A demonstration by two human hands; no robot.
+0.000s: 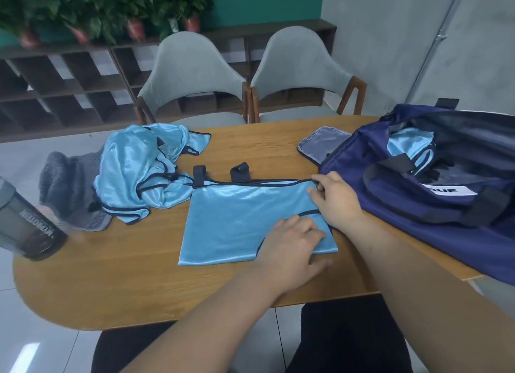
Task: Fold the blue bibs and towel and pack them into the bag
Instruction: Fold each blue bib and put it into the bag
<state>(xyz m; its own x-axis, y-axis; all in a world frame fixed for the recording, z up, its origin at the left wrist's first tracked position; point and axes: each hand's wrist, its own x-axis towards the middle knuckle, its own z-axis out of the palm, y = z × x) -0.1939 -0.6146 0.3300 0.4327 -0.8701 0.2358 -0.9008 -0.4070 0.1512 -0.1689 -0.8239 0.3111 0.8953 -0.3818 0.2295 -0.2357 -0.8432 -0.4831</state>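
Pinned flat to the surface [125,283] under spread left hand [292,241] so the slippery bib [237,219] stays put; far corner pinched by right hand [335,198], likely to fold.

Light-blue bib [231,222], navy bag [390,205]

A wooden table [111,275] with rounded ends fills the foreground. A dark, translucent shaker bottle [28,227] with white lettering stands at its left edge. Two grey padded chairs with wooden frames, one on the left [189,74] and one on the right [298,68], sit side by side at the far edge. Behind them a low dark cubby shelf [55,88] carries potted plants [83,7] in red pots against a green wall [264,1]. A thin pipe [440,38] runs down the grey wall at right.
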